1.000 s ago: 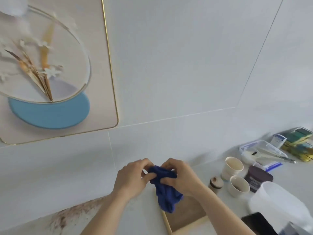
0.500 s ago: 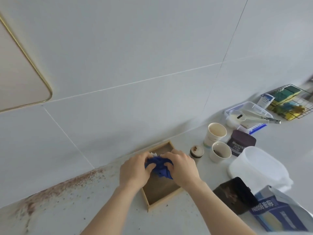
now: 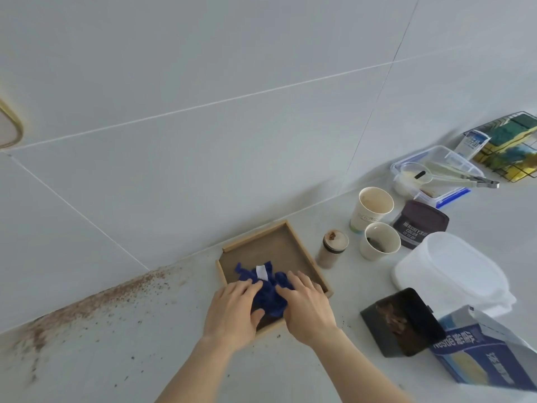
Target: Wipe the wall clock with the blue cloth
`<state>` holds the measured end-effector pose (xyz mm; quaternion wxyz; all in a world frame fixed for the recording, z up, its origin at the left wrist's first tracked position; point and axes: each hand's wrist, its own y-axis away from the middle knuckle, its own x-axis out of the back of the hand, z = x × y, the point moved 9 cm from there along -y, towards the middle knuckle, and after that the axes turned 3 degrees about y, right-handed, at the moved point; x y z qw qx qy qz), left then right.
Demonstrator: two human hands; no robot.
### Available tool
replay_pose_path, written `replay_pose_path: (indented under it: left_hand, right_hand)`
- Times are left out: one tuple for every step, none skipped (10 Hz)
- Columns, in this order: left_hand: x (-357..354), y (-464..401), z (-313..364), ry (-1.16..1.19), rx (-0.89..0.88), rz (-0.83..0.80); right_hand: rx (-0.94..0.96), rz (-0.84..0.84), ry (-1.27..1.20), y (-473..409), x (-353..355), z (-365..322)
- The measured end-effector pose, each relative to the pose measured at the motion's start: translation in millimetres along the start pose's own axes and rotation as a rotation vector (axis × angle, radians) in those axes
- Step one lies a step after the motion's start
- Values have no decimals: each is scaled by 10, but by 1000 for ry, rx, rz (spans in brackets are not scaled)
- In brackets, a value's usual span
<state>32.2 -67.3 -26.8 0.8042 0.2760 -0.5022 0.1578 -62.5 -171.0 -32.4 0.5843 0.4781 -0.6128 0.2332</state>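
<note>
The blue cloth (image 3: 268,292), crumpled with a white label on top, lies in the near part of a shallow wooden tray (image 3: 302,245) on the counter. My left hand (image 3: 232,309) lies on its left side, fingers over it and thumb at its near edge. My right hand (image 3: 308,306) presses its right side with the fingers stretched forward. Both hands still have the cloth between them. Of the wall clock only a gold-rimmed corner (image 3: 10,132) shows, at the far left edge of the wall.
Right of the tray stand a small jar (image 3: 331,248), two paper cups (image 3: 372,207) (image 3: 379,241), a cocoa tub (image 3: 420,223), a white plastic container (image 3: 447,271), a dark box (image 3: 404,321) and a blue carton (image 3: 488,356). Brown powder (image 3: 87,306) is spilt along the wall at left.
My view has dropped from the clock to the counter. Both hands have brought the cloth down from mid-air into the wooden tray, and my fingers have spread flatter over it.
</note>
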Motion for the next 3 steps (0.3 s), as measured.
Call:
replay_pose_path:
  left_hand:
    - [-137, 54, -8, -31, -21, -89]
    - [-158, 105, -41, -55, -14, -142]
    - [-33, 198, -42, -82, -45, -144]
  right_hand:
    - [-35, -87, 5, 74, -122, 71]
    - [-77, -146, -8, 152, -161, 142]
    - [-120, -153, -41, 236, -82, 138]
